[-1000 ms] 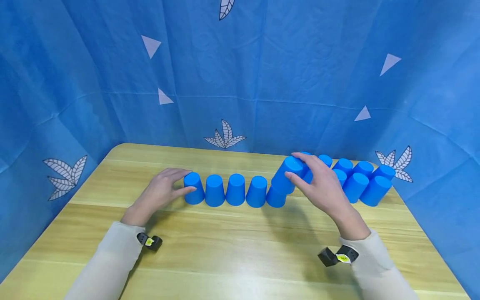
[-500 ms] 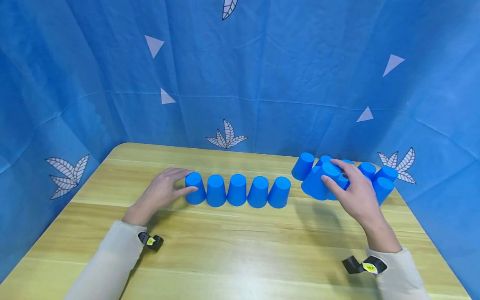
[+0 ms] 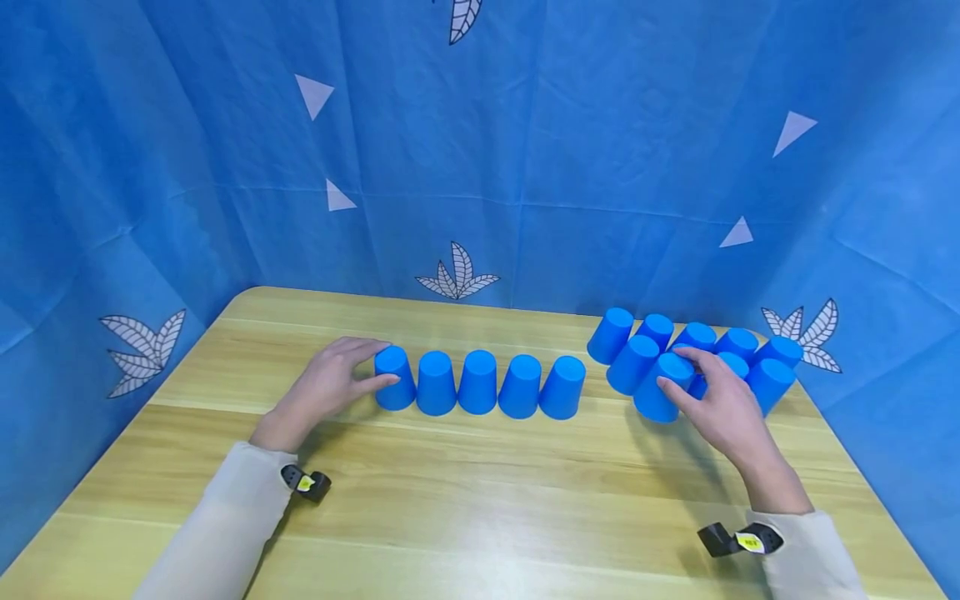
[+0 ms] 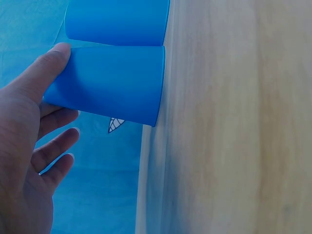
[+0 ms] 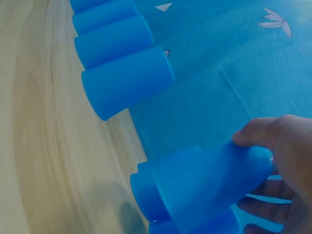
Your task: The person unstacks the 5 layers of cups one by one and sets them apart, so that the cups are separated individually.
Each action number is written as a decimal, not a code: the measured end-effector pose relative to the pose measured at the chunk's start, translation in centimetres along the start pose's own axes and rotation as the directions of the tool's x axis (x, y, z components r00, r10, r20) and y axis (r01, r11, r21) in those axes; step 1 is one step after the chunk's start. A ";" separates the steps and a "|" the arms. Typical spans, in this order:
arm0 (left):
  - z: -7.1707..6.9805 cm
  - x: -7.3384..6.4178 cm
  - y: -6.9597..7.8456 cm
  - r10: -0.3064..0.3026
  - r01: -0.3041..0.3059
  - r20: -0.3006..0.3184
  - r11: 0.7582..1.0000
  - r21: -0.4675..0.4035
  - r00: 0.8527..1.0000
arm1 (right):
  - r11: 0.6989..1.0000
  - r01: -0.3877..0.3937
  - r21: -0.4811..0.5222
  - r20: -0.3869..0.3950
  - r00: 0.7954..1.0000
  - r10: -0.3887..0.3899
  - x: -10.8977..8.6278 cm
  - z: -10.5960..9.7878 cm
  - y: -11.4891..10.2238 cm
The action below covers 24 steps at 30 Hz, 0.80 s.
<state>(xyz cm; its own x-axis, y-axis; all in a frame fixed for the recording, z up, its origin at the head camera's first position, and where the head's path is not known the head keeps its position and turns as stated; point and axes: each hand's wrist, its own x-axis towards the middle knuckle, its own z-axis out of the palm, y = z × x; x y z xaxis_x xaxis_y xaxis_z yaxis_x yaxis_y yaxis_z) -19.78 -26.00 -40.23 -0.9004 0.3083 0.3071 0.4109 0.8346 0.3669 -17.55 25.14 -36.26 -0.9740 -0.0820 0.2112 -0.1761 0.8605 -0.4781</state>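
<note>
Several upside-down blue plastic cups stand side by side in a row (image 3: 478, 383) at mid-table. My left hand (image 3: 326, 383) pinches the leftmost cup (image 3: 394, 383) between thumb and fingers near its top; the left wrist view shows the thumb on that cup's side (image 4: 112, 83). Over on the right, my right hand (image 3: 723, 408) grips another upside-down blue cup (image 3: 658, 396) by its upper end. This cup is at the front of a cluster of blue cups (image 3: 611, 337). In the right wrist view the gripped cup (image 5: 209, 180) is tilted and overlaps the cups behind it.
The clustered cups stand in two rough rows near the table's back right, partly hidden by the right hand. A gap separates them from the row's right-end cup (image 3: 562, 387). Behind the wooden table (image 3: 480, 500) hangs a blue patterned curtain (image 3: 420, 125).
My right hand has carried its cup rightward from above the row's right end to the front of the right cluster. The left hand keeps its pinch on the leftmost cup.
</note>
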 end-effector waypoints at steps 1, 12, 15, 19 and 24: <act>0.0 0.0 0.0 -0.002 0.002 0.002 1.000 -0.002 1.000 | 1.000 -0.002 -0.008 0.010 1.000 0.002 0.0 0.1 0.1; -0.1 -0.1 0.1 -0.007 0.007 0.002 1.000 0.005 1.000 | 0.996 -0.060 -0.068 0.102 0.992 0.067 0.4 0.5 1.0; -0.1 -0.1 0.0 -0.005 0.005 0.004 1.000 0.001 1.000 | 0.994 -0.077 -0.075 0.124 0.989 0.085 0.4 0.7 1.1; 0.0 0.0 0.0 0.001 -0.001 0.001 1.000 0.001 1.000 | 0.994 -0.072 -0.081 0.127 0.988 0.082 0.4 0.7 1.2; 0.0 0.0 0.0 0.008 -0.008 -0.006 1.000 0.003 1.000 | 0.994 -0.075 -0.079 0.120 0.989 0.084 0.3 0.5 1.2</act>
<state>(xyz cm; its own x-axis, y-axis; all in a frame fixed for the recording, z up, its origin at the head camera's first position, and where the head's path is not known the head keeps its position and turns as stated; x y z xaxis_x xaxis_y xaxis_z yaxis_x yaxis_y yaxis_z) -19.76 -26.00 -40.25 -0.8961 0.3122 0.3156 0.4177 0.8335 0.3617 -18.13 25.85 -37.18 -0.9954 -0.0692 0.0662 -0.0909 0.9011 -0.4240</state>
